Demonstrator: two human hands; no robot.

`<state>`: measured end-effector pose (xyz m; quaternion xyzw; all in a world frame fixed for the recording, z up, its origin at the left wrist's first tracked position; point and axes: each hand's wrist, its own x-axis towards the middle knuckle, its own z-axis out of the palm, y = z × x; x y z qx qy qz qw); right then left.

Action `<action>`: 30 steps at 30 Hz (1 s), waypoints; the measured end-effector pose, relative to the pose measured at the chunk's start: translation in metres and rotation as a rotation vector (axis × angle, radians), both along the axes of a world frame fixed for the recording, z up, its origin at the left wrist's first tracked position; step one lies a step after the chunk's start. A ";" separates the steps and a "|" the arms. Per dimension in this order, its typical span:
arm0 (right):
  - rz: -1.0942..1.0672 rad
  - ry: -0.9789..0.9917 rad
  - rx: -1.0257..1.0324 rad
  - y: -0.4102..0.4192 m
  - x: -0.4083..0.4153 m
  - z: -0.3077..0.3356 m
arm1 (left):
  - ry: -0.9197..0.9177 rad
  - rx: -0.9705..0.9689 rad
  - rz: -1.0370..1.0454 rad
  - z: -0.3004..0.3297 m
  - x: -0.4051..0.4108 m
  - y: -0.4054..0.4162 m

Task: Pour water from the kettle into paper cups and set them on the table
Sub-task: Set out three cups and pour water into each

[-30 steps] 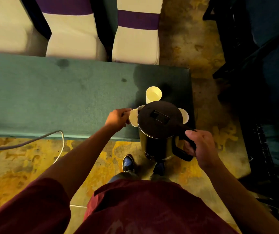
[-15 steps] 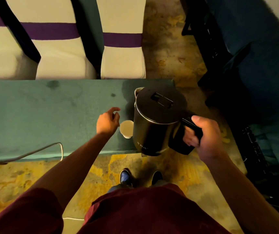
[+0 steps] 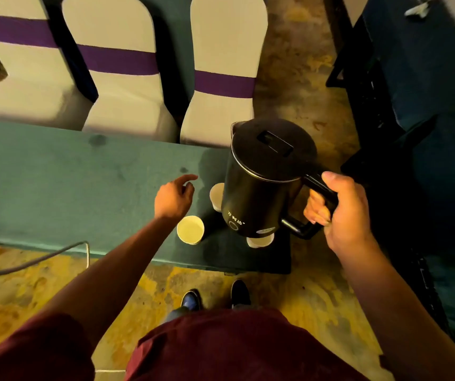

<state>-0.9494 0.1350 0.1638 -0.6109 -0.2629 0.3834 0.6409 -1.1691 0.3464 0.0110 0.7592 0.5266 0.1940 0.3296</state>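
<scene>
Hanging in the right hand [image 3: 342,215], whose grip wraps its handle, the kettle [image 3: 265,177] risks toppling two part-hidden paper cups [image 3: 216,195] beneath on the desk [image 3: 55,188], while the left hand [image 3: 174,198] hovers slack and holds nothing.

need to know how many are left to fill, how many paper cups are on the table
3. One cup stands in the open near the table's front edge. A second and a third peek out from behind the kettle, which may hide more.

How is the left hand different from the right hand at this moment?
The left hand is open and holds nothing; the right hand grips the kettle by its handle. The left hand hangs over the table; the right hand is beyond its end. Both are bare.
</scene>
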 end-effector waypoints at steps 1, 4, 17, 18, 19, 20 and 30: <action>0.017 -0.015 0.000 0.003 0.012 0.000 | 0.005 0.000 0.031 0.000 0.004 0.000; 0.041 -0.032 -0.003 0.012 0.037 -0.003 | 0.018 -0.007 0.096 -0.002 0.011 -0.004; 0.093 -0.049 -0.082 0.046 0.115 -0.065 | 0.055 -0.073 0.206 0.000 0.026 -0.014; 0.078 -0.069 -0.106 0.049 0.113 -0.072 | 0.050 -0.072 0.214 0.001 0.025 -0.013; 0.063 -0.083 -0.131 0.052 0.110 -0.080 | 0.051 -0.066 0.224 0.000 0.023 -0.012; 0.048 -0.095 -0.148 0.055 0.107 -0.086 | 0.054 -0.060 0.232 -0.001 0.021 -0.011; -0.042 -0.052 -0.213 0.069 0.089 -0.130 | 0.094 -0.081 0.285 -0.010 0.022 -0.012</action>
